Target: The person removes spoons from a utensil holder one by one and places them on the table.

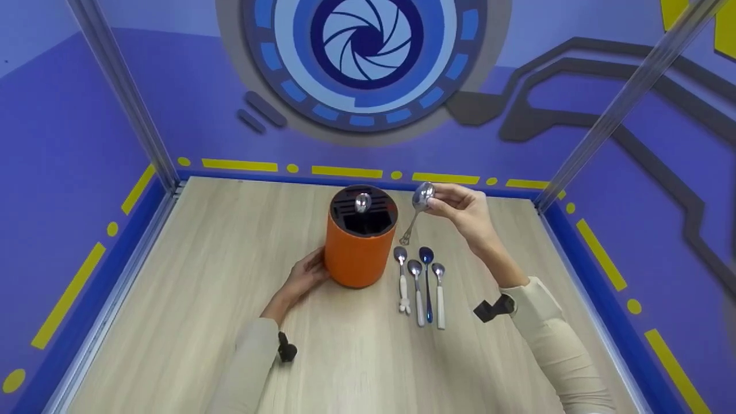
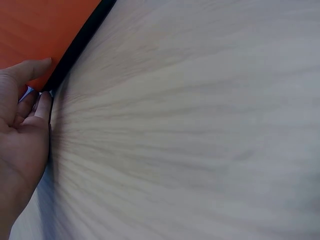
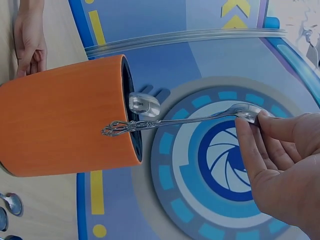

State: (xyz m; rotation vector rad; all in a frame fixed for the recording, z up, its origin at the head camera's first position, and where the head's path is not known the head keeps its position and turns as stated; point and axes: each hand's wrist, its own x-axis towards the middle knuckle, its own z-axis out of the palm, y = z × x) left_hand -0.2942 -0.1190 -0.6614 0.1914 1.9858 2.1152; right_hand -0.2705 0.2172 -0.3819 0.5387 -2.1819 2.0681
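An orange cutlery holder [image 1: 357, 256] with a black slotted top stands upright on the table, and a spoon [image 1: 363, 202] sticks out of it, bowl up. My left hand [image 1: 306, 273] rests against the holder's left side, low down; in the left wrist view the thumb [image 2: 37, 69] lies along the orange wall. Right of the holder, my right hand [image 1: 464, 214] pinches a silver spoon [image 3: 190, 120] by its bowl. That spoon's ornate handle points down, and in the right wrist view it passes in front of the holder's rim.
Several spoons lie side by side right of the holder: one with a figure-shaped white handle [image 1: 403, 296], two with plain white handles [image 1: 440, 305], and a dark blue one [image 1: 428, 293]. Blue printed walls [image 1: 190, 98] enclose the wooden table [image 1: 230, 241] at the back and sides.
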